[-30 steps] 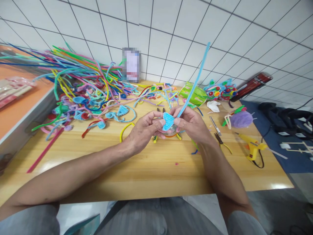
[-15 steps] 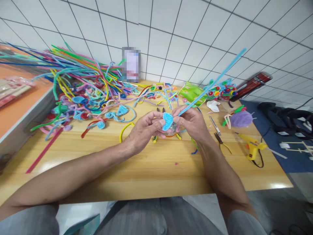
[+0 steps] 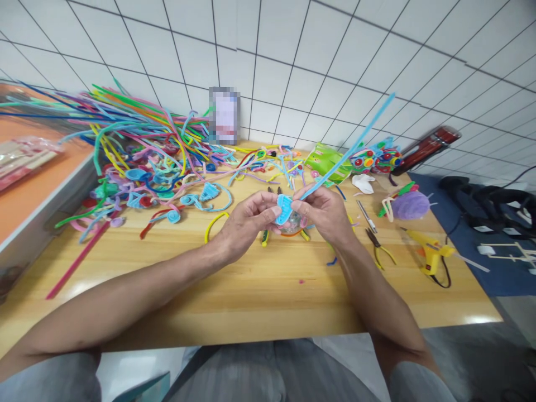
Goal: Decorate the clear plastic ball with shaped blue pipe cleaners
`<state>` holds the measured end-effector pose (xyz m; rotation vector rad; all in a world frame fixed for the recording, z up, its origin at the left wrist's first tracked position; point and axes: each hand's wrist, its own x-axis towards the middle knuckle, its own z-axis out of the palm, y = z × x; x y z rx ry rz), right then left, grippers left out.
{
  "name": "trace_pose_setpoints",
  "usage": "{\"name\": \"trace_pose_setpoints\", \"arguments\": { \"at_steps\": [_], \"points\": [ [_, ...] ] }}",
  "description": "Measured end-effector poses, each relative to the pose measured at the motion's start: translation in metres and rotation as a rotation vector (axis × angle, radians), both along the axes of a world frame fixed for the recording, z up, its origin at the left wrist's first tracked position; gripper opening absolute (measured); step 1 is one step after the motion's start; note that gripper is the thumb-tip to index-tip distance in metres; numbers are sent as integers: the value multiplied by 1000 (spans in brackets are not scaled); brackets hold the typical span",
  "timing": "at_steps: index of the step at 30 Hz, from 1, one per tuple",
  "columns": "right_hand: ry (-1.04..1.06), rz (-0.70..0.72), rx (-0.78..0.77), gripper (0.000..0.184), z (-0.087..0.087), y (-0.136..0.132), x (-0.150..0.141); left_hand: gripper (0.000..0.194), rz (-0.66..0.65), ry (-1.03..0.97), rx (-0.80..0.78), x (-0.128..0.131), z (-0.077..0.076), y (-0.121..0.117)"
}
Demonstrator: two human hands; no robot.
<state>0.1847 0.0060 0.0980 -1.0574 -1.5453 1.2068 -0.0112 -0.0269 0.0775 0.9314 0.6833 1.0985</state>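
Observation:
Between my hands is a small blue piece of folded pipe cleaner (image 3: 285, 210), its rows packed side by side. My left hand (image 3: 256, 215) pinches its left edge between thumb and fingers. At its right edge, my right hand (image 3: 324, 211) pinches a long blue pipe cleaner (image 3: 352, 146) that sticks out up and to the right; whether the two are one strand is hidden by the fingers. Beneath the hands lie a clear round object (image 3: 292, 224) with pink bits and pliers with yellow handles (image 3: 264, 238), both partly covered.
Loose pipe cleaners (image 3: 142, 123) and coiled shapes heap up at the left and back. On the right lie a craft knife (image 3: 367, 216), yellow-handled pliers (image 3: 379, 248), a yellow glue gun (image 3: 431, 248) and a purple fuzzy shape (image 3: 410, 205). A green packet (image 3: 324, 162) lies near the wall.
The long blue strand's free end has swung left and slightly down. The folded blue piece is turned a little in my fingers; both hands keep their pinch.

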Motion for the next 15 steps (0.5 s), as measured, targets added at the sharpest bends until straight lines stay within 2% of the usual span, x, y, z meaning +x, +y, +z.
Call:
{"name": "trace_pose_setpoints", "arguments": {
  "at_steps": [9,15],
  "points": [
    [-11,-60,-4,37,-2,1,-1,47,-6,28,18,0,0,0],
    [-24,-67,51,29,-8,0,-4,44,-36,99,27,-3,1,5]
  ]
}}
